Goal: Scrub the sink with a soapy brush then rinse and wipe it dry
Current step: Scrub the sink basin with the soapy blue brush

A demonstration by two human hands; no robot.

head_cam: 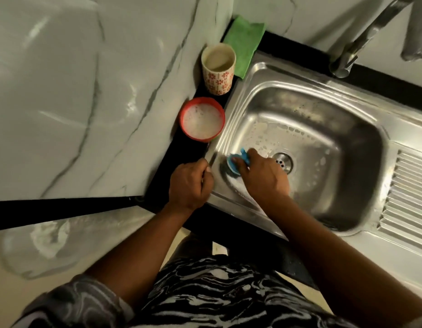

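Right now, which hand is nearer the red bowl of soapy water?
Left. The left hand rests at the sink's rim just short of the red bowl; the right hand holds the blue brush down in the sink, farther off.

Right hand (264,177) around blue brush (235,162) in soapy sink (300,107) (left hand (190,183) at rim)

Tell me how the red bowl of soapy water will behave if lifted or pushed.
The red bowl is nearly full of foamy liquid, so it probably feels heavy for its size and would slop if tilted. Squat and wide on the black ledge, it should slide rather than tip.
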